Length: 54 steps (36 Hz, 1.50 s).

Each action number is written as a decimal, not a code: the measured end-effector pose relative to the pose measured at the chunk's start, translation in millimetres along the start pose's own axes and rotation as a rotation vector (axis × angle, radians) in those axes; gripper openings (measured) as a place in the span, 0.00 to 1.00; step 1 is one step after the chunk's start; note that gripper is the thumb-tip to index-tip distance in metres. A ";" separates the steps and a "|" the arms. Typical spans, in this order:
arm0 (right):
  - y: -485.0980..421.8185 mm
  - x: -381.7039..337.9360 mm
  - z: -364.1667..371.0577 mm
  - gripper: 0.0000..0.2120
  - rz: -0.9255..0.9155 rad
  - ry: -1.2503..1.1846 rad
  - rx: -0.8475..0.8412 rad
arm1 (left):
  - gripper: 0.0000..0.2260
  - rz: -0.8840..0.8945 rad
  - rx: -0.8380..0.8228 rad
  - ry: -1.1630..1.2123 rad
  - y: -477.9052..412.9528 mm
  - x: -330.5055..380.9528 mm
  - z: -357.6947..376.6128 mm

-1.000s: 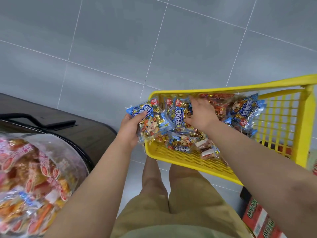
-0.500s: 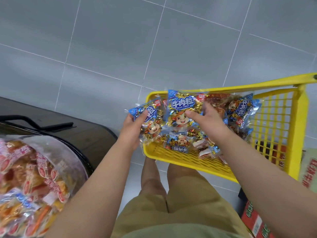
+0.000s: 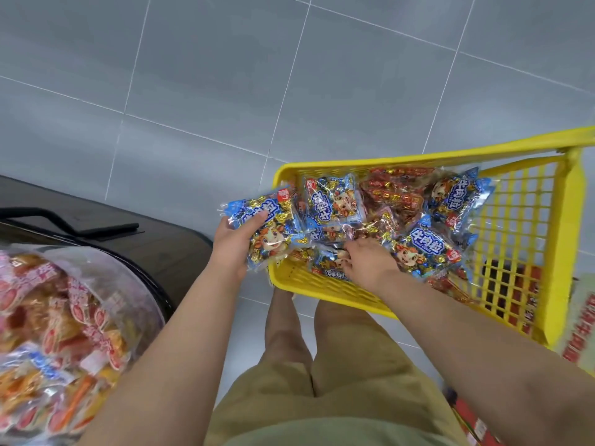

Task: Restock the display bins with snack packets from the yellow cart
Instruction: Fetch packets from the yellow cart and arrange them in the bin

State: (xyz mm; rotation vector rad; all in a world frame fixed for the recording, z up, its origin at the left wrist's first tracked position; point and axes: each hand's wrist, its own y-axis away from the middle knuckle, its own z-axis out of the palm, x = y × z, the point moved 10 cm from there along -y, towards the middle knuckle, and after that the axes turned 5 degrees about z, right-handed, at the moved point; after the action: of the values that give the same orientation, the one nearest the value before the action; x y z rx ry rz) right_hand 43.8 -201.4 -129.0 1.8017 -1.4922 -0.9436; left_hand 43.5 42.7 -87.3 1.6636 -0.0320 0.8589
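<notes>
Clearly far from done: gripping one blue snack packet (image 3: 267,230) in left hand (image 3: 231,249) at near-left corner of yellow cart (image 3: 325,286), digging right hand (image 3: 370,262) among heaped packets (image 3: 421,249), grip unclear; heap left for display bin (image 3: 141,300)

Bare forearms, no sleeves; khaki shorts (image 3: 322,397); bare knees.

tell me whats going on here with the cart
A person stands over a yellow cart loaded with snacks. The left hand grips one blue snack packet at the cart's near left corner. The right hand is down among the other blue packets in the cart, fingers curled; whether it grips one cannot be told. Red packets lie further back. A display bin of bagged snacks sits at lower left.
</notes>
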 end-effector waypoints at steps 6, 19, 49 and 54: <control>1.3 -2.6 0.1 0.09 0.000 0.064 -0.062 | 0.15 -0.052 -0.008 -0.023 12.7 -14.4 -17.4; 96.8 -10.5 -114.8 0.21 0.087 -0.823 0.294 | 0.15 0.083 0.000 -0.066 60.2 30.9 -62.6; 230.4 -336.8 20.1 0.15 -0.157 -1.183 -0.848 | 0.46 0.297 0.707 0.507 327.3 -115.0 -348.9; 269.0 -388.1 71.7 0.13 -0.276 -0.857 -0.862 | 0.50 0.308 0.850 0.587 372.6 -160.5 -408.6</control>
State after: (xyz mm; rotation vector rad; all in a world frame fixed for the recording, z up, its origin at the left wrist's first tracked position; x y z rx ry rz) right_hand -206.6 131.2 105.2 0.9783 -0.9469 -2.2579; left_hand -453.0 215.7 147.4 2.1285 0.5645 1.7331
